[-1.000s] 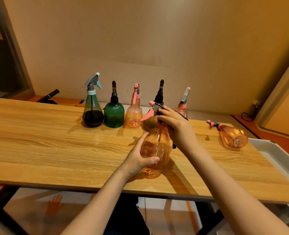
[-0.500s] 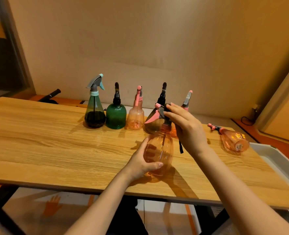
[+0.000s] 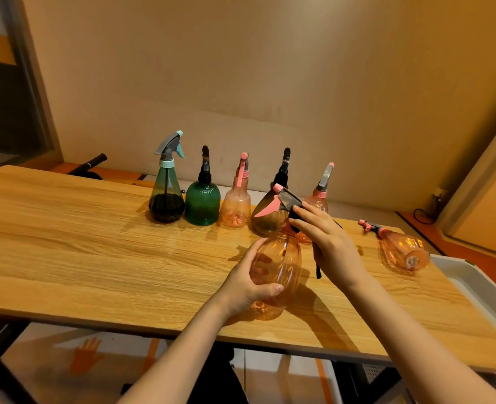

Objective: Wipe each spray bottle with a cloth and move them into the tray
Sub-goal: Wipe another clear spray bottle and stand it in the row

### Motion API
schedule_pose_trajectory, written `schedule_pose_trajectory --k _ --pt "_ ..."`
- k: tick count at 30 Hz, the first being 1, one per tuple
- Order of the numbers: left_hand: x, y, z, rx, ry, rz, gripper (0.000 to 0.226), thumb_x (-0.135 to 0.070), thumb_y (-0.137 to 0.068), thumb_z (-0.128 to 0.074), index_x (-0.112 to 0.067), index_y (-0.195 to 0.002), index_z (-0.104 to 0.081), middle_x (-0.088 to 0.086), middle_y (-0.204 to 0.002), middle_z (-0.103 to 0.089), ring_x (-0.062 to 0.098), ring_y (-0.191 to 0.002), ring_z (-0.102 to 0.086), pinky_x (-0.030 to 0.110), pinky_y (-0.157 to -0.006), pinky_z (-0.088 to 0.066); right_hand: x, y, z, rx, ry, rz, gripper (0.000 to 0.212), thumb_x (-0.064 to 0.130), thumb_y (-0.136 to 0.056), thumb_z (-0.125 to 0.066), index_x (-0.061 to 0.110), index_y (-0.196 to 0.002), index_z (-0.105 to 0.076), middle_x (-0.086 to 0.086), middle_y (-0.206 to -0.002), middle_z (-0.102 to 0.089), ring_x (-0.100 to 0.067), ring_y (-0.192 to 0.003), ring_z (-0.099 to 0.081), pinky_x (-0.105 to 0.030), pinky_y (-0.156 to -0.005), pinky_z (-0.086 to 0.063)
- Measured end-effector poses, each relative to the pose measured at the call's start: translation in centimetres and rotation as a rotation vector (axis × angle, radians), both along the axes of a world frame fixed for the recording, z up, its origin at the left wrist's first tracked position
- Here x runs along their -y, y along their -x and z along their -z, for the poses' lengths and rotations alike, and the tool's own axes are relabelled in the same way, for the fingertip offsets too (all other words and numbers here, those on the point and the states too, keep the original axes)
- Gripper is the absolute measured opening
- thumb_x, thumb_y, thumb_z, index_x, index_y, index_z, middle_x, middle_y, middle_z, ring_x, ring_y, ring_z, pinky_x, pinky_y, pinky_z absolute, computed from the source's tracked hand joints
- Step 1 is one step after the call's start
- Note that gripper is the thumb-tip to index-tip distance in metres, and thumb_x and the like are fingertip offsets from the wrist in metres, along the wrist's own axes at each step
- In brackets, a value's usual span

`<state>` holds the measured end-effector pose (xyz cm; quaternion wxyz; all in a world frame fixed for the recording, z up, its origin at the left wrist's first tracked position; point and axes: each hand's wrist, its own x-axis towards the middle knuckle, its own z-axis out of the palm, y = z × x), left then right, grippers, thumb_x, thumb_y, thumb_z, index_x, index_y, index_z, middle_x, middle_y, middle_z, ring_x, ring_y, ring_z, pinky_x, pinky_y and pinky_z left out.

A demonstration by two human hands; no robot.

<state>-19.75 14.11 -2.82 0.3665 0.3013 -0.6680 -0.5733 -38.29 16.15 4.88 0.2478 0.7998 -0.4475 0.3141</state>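
The cloth (image 3: 297,218) is mostly hidden under the right hand (image 3: 332,249); only a dark patch by the fingers and a strip hanging below the palm show. The held bottle (image 3: 276,266) has its neck covered by that hand, and the left hand (image 3: 248,284) covers its near left side. Behind it, the brown bottle (image 3: 265,217) and the pink bottle (image 3: 318,196) at the table's far edge are partly blocked, their bases out of sight. The tray (image 3: 474,284), at the table's right end, is cut off by the picture's right edge. The table (image 3: 66,243) runs off both side edges. Marks on the lying bottle's (image 3: 404,250) base are too small to read.
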Motion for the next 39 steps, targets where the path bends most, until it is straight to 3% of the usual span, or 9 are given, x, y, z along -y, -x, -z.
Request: schedule_pose_trajectory --k 4,8,10,12,17,20,25,32,39 --pt "0.1 0.0 0.3 0.024 0.01 -0.018 0.1 -0.049 -0.054 -0.079 -0.042 -0.138 -0.026 -0.005 -0.138 -0.045 0.013 -0.126 -0.048 0.035 -0.103 -0.046 0.2 -1.5 -2.8 -0.148 0.033 -0.042 0.051 -0.015 -0.069 -0.064 0.001 -0.117 -0.061 -0.018 -0.129 -0.054 -0.032 -0.126 -0.043 -0.048 -0.103 -0.031" --pt "0.1 0.1 0.2 0.057 -0.013 -0.039 0.073 -0.037 -0.063 -0.082 -0.044 -0.119 -0.037 -0.013 -0.124 -0.052 0.006 -0.115 -0.053 0.015 -0.087 -0.048 2.2 -3.1 -3.8 -0.434 -0.066 -0.089 0.047 -0.005 -0.063 -0.079 0.004 -0.108 -0.067 -0.017 -0.121 -0.061 -0.037 -0.117 -0.053 -0.051 -0.099 -0.027" --pt "0.0 0.2 0.1 0.04 -0.006 -0.032 0.09 -0.045 -0.057 -0.08 -0.042 -0.132 -0.03 -0.015 -0.127 -0.049 0.004 -0.118 -0.05 0.016 -0.09 -0.047 2.5 -2.7 -3.9 -0.475 -0.089 -0.087 0.049 -0.004 -0.061 -0.081 0.006 -0.107 -0.069 -0.016 -0.12 -0.061 -0.036 -0.115 -0.055 -0.049 -0.097 -0.027" --pt "0.0 0.2 0.2 0.036 -0.008 -0.028 0.106 -0.045 -0.056 -0.079 -0.034 -0.145 -0.022 -0.01 -0.135 -0.043 0.011 -0.124 -0.047 0.024 -0.097 -0.046 2.1 -1.5 -3.9 -0.44 -0.107 -0.069 0.05 -0.007 -0.061 -0.079 0.005 -0.109 -0.068 -0.016 -0.122 -0.06 -0.036 -0.117 -0.053 -0.05 -0.098 -0.028" --pt "0.1 0.2 0.2 0.015 0.006 0.004 0.099 -0.047 -0.055 -0.078 -0.046 -0.138 -0.025 -0.001 -0.141 -0.04 0.017 -0.126 -0.048 0.031 -0.098 -0.049 0.8 0.7 -3.2 -0.329 -0.145 0.018 0.061 -0.02 -0.055 -0.075 0.002 -0.111 -0.065 -0.017 -0.125 -0.058 -0.037 -0.119 -0.051 -0.052 -0.096 -0.038" --pt "-0.1 0.0 0.1 0.038 0.001 -0.001 0.103 -0.046 -0.055 -0.078 -0.042 -0.142 -0.023 -0.003 -0.142 -0.039 0.014 -0.126 -0.047 0.025 -0.097 -0.047 0.3 0.3 -4.0 -0.237 -0.121 0.001 0.05 -0.015 -0.065 -0.072 0.001 -0.111 -0.065 -0.018 -0.124 -0.058 -0.037 -0.119 -0.051 -0.051 -0.096 -0.041" --pt "-0.4 0.1 0.0 0.076 -0.014 -0.048 0.105 -0.02 -0.075 -0.081 -0.024 -0.152 -0.01 -0.008 -0.133 -0.031 0.009 -0.125 -0.033 0.025 -0.097 -0.035 1.9 -2.3 -5.3 -0.187 -0.121 0.068 0.049 -0.01 -0.069 -0.072 0.003 -0.116 -0.063 -0.019 -0.127 -0.056 -0.037 -0.122 -0.049 -0.048 -0.094 -0.042" --pt "-0.3 0.1 -0.2 0.025 0.005 -0.023 0.099 -0.049 -0.055 -0.076 -0.045 -0.139 -0.024 -0.002 -0.14 -0.04 0.017 -0.127 -0.046 0.037 -0.102 -0.047 0.3 -0.5 -1.1 -0.009 -0.096 0.141 0.057 -0.022 -0.066 -0.068 0.002 -0.117 -0.062 -0.017 -0.129 -0.054 -0.036 -0.123 -0.047 -0.048 -0.099 -0.035" --pt "-0.1 0.1 0.1 0.011 0.026 -0.001 0.096 -0.047 -0.053 -0.078 -0.05 -0.133 -0.026 0.0 -0.14 -0.041 0.018 -0.126 -0.048 0.035 -0.1 -0.049 -1.0 -0.2 -1.0 0.0 0.0 0.106 0.054 -0.025 -0.065 -0.065 -0.002 -0.113 -0.063 -0.021 -0.124 -0.057 -0.038 -0.118 -0.052 -0.047 -0.098 -0.034"
